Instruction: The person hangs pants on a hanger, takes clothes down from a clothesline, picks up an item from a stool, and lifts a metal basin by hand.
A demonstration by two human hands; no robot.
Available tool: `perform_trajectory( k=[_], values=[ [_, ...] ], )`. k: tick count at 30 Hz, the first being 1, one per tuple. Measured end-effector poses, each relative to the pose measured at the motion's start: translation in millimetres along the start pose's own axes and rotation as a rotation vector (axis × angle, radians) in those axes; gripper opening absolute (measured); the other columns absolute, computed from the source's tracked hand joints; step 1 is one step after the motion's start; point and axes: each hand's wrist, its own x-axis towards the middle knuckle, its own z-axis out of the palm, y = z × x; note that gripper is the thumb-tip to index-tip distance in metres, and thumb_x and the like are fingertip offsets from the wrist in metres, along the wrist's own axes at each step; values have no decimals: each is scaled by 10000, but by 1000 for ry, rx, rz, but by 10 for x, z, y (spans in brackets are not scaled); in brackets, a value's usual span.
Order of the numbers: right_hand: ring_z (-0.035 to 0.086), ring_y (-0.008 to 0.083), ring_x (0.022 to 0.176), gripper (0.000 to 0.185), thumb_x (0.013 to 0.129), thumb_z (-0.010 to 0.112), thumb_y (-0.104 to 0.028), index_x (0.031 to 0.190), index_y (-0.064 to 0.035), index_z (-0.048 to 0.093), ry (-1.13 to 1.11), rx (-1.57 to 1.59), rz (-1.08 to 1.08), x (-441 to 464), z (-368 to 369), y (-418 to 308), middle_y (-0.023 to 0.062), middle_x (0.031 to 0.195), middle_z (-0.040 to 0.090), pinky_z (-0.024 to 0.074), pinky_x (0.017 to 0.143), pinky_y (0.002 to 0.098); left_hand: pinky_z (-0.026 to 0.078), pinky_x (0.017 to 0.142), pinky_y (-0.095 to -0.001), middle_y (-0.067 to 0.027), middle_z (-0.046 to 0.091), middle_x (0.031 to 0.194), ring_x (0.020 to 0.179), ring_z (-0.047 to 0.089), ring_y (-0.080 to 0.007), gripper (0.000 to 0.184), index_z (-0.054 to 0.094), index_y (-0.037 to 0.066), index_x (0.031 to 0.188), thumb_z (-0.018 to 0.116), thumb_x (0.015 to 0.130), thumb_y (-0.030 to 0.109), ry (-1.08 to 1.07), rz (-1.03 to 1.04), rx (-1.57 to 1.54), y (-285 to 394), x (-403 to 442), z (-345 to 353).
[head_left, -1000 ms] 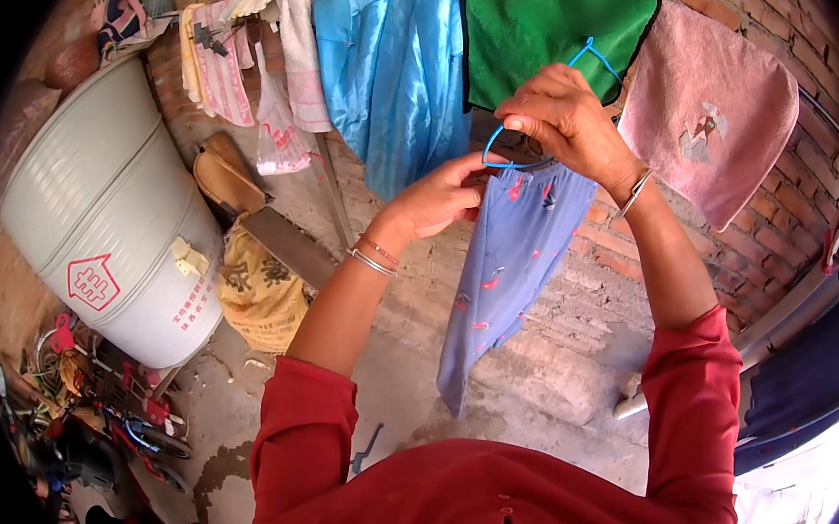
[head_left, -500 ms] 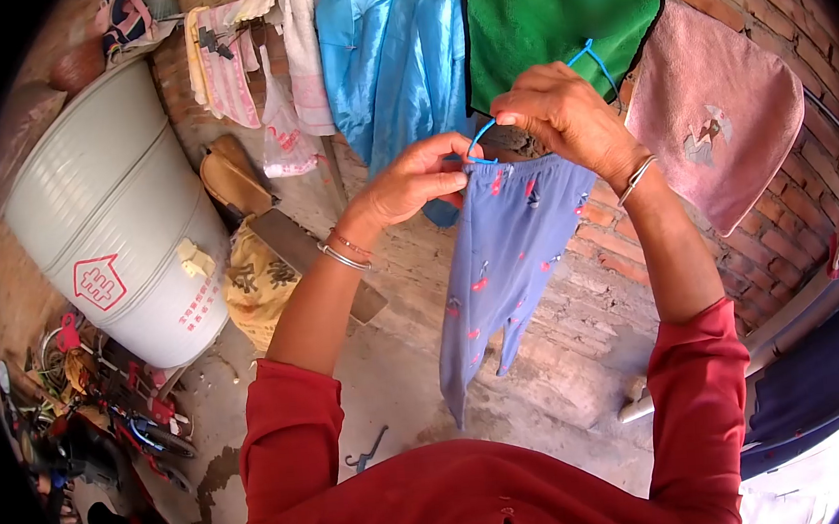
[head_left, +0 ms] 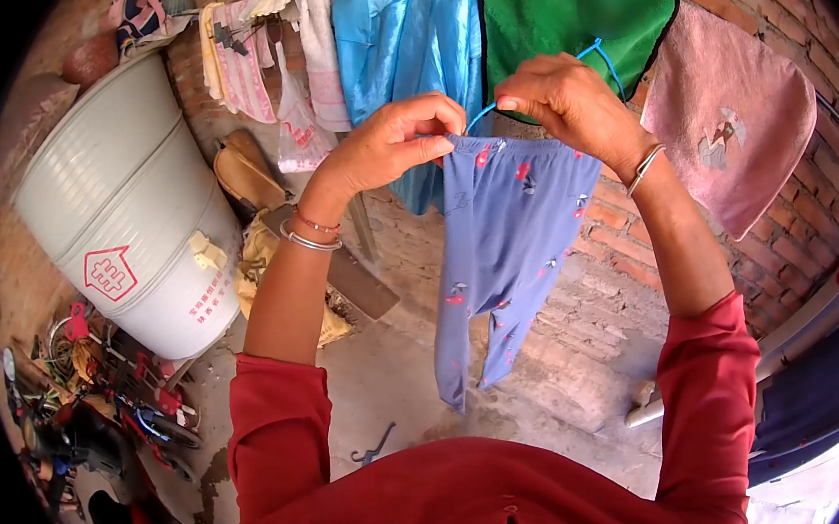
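Purple pants with a red print [head_left: 510,225] hang down between my hands, waistband up. My left hand [head_left: 395,141] pinches the left end of the waistband between thumb and fingers. My right hand [head_left: 570,107] is closed round a blue wire hanger [head_left: 483,116], above the right part of the waistband. The hanger's hook end sticks out past my right hand, before a green cloth [head_left: 569,29]. The hanger's lower part is hidden by the pants and my fingers.
A blue satin cloth [head_left: 403,47], a pink towel [head_left: 733,119] and smaller towels hang along the brick wall. At left stand a large white bin [head_left: 129,206] and bicycles [head_left: 146,421]. A dark hook [head_left: 375,445] lies on the floor.
My left hand has moved left and up, pulling the waistband wider. The pants have spread out, and both legs now show. The view has shifted slightly.
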Motion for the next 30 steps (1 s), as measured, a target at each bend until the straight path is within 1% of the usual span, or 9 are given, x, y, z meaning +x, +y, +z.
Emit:
perform_trajectory(
  k=[9, 12, 14, 15, 18, 20, 24, 28, 30],
  values=[
    [567, 302, 715, 176, 829, 560, -228, 778, -64, 600, -83, 0, -36, 64, 23, -26, 101, 700, 561, 457, 656, 389, 412, 743, -231, -43, 477, 981, 862, 468, -101, 37, 511, 20, 914, 514, 877, 20, -27, 78, 148, 104, 166, -118],
    [573, 302, 721, 184, 823, 566, -235, 780, -62, 611, -77, 6, -9, 68, 34, -24, 107, 700, 567, 458, 660, 393, 457, 694, -239, -19, 523, 909, 754, 517, -90, 72, 542, 15, 926, 517, 859, 7, 27, 76, 135, 13, 260, -89],
    [575, 301, 717, 178, 812, 577, -227, 773, -60, 622, -103, 75, -30, 25, 104, 47, 106, 692, 572, 458, 658, 396, 459, 678, -234, -10, 538, 837, 707, 520, -81, 70, 542, 7, 931, 511, 879, 44, 44, -62, 166, -60, 298, -44],
    [575, 301, 717, 178, 812, 577, -227, 773, -60, 622, -104, 67, -25, 4, 123, 46, 106, 692, 572, 458, 658, 396, 452, 712, -235, 4, 510, 927, 810, 500, -59, 87, 533, 27, 966, 508, 908, 87, 82, -194, 68, -28, 298, 2],
    [577, 295, 702, 174, 797, 590, -229, 765, -62, 629, -10, -23, 0, -115, 161, 46, 105, 687, 576, 455, 659, 396, 452, 689, -230, 9, 516, 917, 820, 504, -58, 90, 525, 28, 959, 524, 904, 99, 238, -229, 54, 27, 354, 246],
    [578, 284, 713, 175, 782, 605, -239, 757, -68, 631, 15, -45, 17, -169, 172, 62, 99, 686, 578, 450, 679, 386, 452, 670, -241, -19, 534, 868, 758, 531, -93, 226, 482, 30, 976, 633, 829, 112, 327, -138, 303, -53, 371, 430],
    [563, 287, 768, 191, 760, 631, -234, 762, -44, 618, 45, 8, 16, -286, 224, 145, 99, 717, 581, 437, 725, 384, 454, 653, -257, -53, 564, 809, 736, 548, -128, 312, 462, 33, 1024, 651, 777, 62, 347, -155, 389, -16, 401, 603],
    [566, 300, 943, 216, 792, 609, -84, 1002, -32, 606, 285, 77, 40, -497, 197, 190, 137, 964, 609, 426, 878, 393, 458, 645, -261, -81, 588, 826, 729, 548, -131, 359, 491, 54, 1124, 609, 787, 23, 288, -116, 369, -20, 432, 616],
    [546, 303, 1026, 258, 804, 571, -23, 1061, -41, 589, 261, 75, 107, -619, 129, 238, 139, 1051, 593, 410, 924, 384, 455, 645, -259, -72, 584, 826, 730, 539, -123, 363, 508, 57, 1146, 598, 796, 20, 288, -151, 375, 7, 437, 575]
  ],
)
